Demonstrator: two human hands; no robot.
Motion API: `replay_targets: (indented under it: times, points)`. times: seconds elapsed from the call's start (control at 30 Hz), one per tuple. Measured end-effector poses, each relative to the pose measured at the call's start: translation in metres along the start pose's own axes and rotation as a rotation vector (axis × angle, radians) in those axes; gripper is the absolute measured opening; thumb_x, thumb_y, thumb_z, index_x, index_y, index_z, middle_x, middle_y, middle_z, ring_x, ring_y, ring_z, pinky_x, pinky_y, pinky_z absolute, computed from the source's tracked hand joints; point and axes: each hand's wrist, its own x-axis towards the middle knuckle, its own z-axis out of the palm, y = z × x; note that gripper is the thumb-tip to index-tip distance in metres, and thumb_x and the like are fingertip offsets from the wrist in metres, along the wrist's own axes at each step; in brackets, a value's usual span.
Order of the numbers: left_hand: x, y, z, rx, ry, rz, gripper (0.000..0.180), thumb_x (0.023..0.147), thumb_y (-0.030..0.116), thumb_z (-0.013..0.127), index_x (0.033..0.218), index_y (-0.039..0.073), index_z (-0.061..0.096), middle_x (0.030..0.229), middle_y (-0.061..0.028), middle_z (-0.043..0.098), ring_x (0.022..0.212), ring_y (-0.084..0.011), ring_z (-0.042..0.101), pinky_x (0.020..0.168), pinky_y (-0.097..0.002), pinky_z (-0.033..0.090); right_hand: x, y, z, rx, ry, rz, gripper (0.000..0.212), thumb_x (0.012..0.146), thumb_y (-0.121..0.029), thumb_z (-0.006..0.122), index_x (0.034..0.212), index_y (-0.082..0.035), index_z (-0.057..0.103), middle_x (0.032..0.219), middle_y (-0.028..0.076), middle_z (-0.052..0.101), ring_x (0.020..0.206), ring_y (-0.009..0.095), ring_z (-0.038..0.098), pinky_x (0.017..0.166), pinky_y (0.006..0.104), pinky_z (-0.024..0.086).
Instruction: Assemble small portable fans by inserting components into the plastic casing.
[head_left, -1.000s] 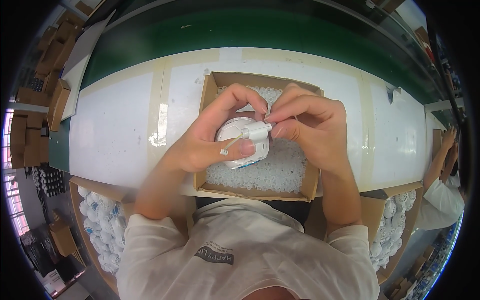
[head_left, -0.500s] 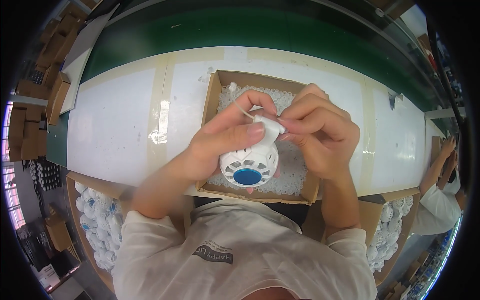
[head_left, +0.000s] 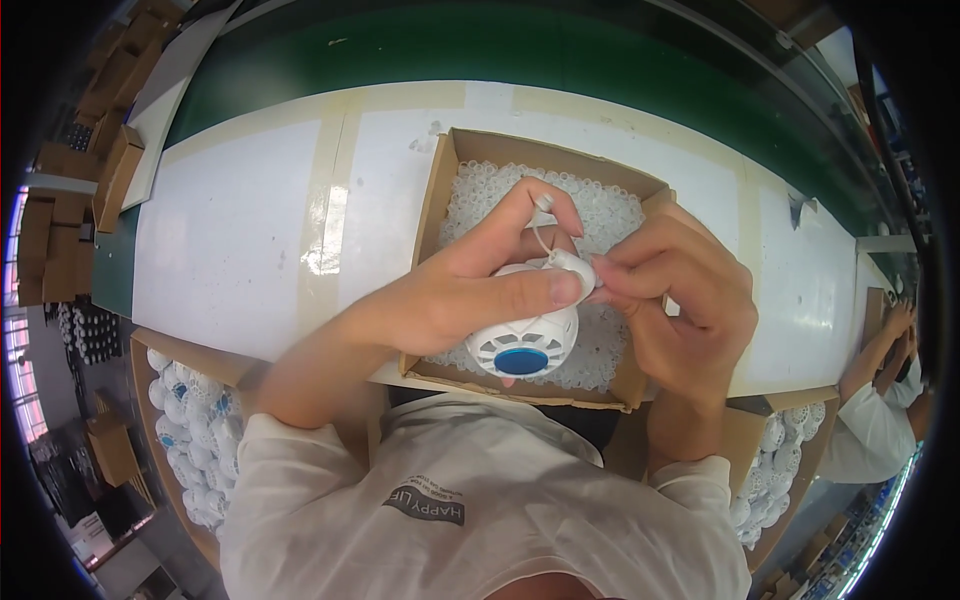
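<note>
My left hand (head_left: 450, 295) is wrapped round a white rounded housing (head_left: 548, 335) with slotted vents and a blue disc (head_left: 521, 361) facing me. From its top sticks out a short white neck (head_left: 574, 266); a thin white cord with a small plug (head_left: 544, 203) loops up beside my left fingers. The thumb and forefinger of my right hand (head_left: 690, 295) are pinched together at the neck's end. What they hold there is too small and covered to make out. Beneath both hands lies a shallow cardboard tray (head_left: 428, 215) full of small translucent rings (head_left: 480, 190).
A white tabletop (head_left: 240, 240) carries the tray, with a green surface (head_left: 500, 50) beyond. Low at my left and right stand cardboard boxes of similar white housings (head_left: 190, 450) (head_left: 775, 455). Another person (head_left: 875, 430) works at far right.
Both hands and the housing have shifted to the right. The neck's end has turned more toward my right fingers, and the cord's plug now stands higher above the neck.
</note>
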Motion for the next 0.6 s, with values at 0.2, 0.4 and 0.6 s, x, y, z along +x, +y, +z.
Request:
replay_targets:
  times: [0.2, 0.4, 0.6]
  points:
    - [-0.001, -0.002, -0.004, -0.549, -0.124, -0.052, 0.041, 0.1, 0.035, 0.057, 0.128, 0.015, 0.035, 0.109, -0.0184, 0.057, 0.077, -0.0444, 0.068, 0.035, -0.04, 0.053, 0.005, 0.013, 0.007, 0.16, 0.059, -0.033, 0.019, 0.067, 0.01, 0.08, 0.08, 0.005, 0.068, 0.077, 0.011, 0.067, 0.067, 0.021, 0.055, 0.058, 0.0305, 0.041]
    - [0.001, -0.001, -0.005, -0.514, -0.065, -0.138, 0.039, 0.101, 0.038, 0.054, 0.128, 0.015, 0.037, 0.107, -0.0208, 0.057, 0.07, -0.0483, 0.067, 0.03, -0.0416, 0.05, 0.004, 0.019, 0.007, 0.094, 0.033, -0.069, 0.019, 0.068, 0.006, 0.082, 0.081, 0.005, 0.069, 0.078, 0.011, 0.068, 0.068, 0.02, 0.056, 0.058, 0.0295, 0.042]
    - [-0.001, 0.01, -0.01, -0.237, -0.071, -0.181, 0.038, 0.102, 0.038, 0.059, 0.126, 0.016, 0.039, 0.105, -0.0133, 0.063, 0.085, -0.0312, 0.072, 0.052, -0.035, 0.057, 0.002, 0.012, 0.006, -0.03, -0.019, -0.013, 0.018, 0.069, 0.006, 0.082, 0.08, 0.004, 0.069, 0.076, 0.01, 0.067, 0.067, 0.02, 0.056, 0.058, 0.0282, 0.042]
